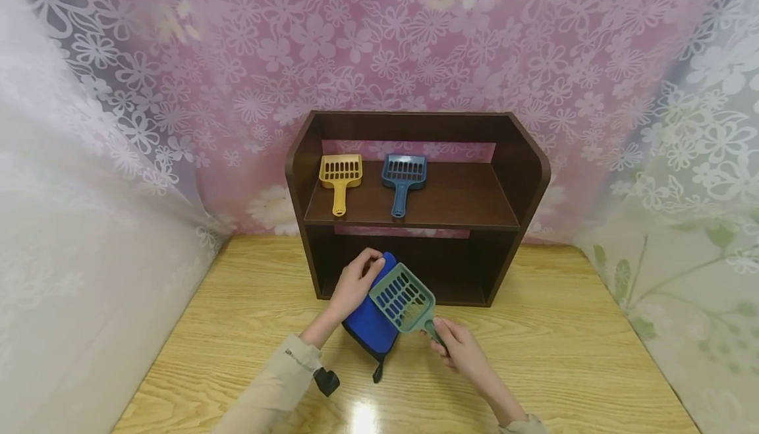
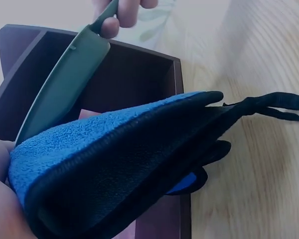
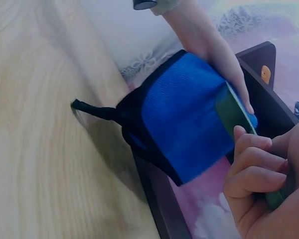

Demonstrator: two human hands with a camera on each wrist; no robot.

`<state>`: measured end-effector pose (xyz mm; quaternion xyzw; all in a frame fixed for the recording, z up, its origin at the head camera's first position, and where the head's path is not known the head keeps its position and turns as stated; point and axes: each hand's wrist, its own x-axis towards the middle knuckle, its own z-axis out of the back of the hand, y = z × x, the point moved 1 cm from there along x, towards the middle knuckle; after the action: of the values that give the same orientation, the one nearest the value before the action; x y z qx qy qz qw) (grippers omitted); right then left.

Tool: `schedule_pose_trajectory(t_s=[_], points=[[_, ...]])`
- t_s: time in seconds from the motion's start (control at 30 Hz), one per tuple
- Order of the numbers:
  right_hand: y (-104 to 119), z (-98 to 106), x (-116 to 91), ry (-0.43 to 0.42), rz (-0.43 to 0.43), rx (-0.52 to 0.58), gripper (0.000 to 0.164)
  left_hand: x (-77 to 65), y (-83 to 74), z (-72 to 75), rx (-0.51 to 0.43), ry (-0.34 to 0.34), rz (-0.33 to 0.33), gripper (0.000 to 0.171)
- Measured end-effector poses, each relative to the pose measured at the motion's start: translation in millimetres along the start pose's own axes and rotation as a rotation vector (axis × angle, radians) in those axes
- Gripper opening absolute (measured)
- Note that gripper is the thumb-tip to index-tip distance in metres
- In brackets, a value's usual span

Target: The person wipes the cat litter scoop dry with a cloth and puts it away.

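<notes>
My left hand [image 1: 354,284] pinches the upper end of a blue cloth [image 1: 372,326] with black edging and a black hanging loop; it hangs folded in front of the shelf. In my right hand [image 1: 461,350] I grip the handle of a green slotted litter scoop [image 1: 404,299], its head tilted up and to the left. The scoop's head overlaps the cloth in the head view. In the left wrist view the scoop [image 2: 65,82] shows edge-on beside the cloth [image 2: 104,129]. The right wrist view has the fingers [image 3: 254,174] curled round the scoop's handle.
A dark brown two-level shelf [image 1: 415,224] stands at the back of the wood-grain table [image 1: 551,355]. On its upper level lie a yellow litter scoop [image 1: 340,177] at left and a blue litter scoop [image 1: 403,177] near the middle. Flowered curtains [image 1: 379,45] surround the table.
</notes>
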<state>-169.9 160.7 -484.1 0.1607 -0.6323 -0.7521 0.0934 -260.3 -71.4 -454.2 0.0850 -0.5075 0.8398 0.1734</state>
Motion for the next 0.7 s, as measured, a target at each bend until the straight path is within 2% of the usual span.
schedule_pose_trajectory(t_s=[0.2,0.4,0.57,0.7], points=[[6.3,14.0,-5.9,-0.024,0.027,0.018,0.046,-2.9,-0.1,6.1,0.118,-0.049,-0.067,0.020],[17.4,30.0,-15.3,-0.028,0.043,0.013,0.048,-7.2,-5.7,11.0,0.194,-0.045,-0.108,0.016],[26.7,38.5,-23.0,-0.030,0.051,0.014,0.047,-11.4,-5.1,10.4,0.228,-0.057,-0.136,0.018],[33.0,44.2,-27.5,-0.046,0.051,0.032,0.047,-14.6,-4.4,10.6,0.241,-0.058,-0.133,0.018]])
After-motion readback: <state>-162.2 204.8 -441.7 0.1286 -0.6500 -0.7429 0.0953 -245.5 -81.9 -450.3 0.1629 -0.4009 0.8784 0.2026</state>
